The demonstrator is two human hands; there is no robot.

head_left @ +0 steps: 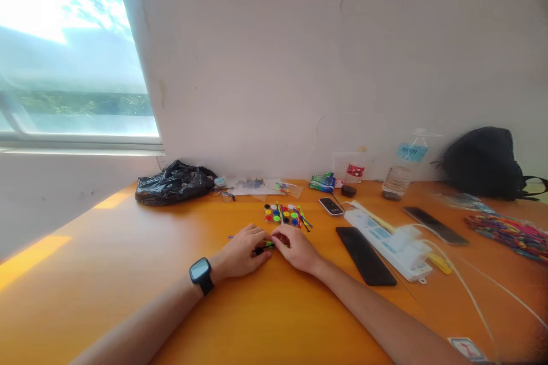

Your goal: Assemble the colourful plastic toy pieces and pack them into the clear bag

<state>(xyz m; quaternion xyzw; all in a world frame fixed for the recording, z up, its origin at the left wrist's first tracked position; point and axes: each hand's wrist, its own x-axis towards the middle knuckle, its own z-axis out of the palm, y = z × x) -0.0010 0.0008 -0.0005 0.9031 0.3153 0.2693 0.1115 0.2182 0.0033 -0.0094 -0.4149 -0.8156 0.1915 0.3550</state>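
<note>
Left grip (244, 251)'s pinching a black-and-green bit (269, 244) just nearside of the colorful discs (276, 219). Right grip (297, 248), honestly can't tell.

Location: an indoor room with a desk-type work area; whether it serves as a home or an office cannot be determined. Room indicators: a plain pale wall (257, 68) behind the wood-toned counter (128, 274), and a window (77, 63) at the left (daylight falls across the counter's left side) with greenery (94, 104) outside. Desk-area indicators: a white power strip (391, 250) fitted with charger plugs (406, 238), a phone (331, 206) and eyeglasses (226, 195). Personal-use indicators: a black fabric bag (482, 162), a black plastic bag (173, 183) and a clear, labelled bottle (402, 168) near the wall.
</note>
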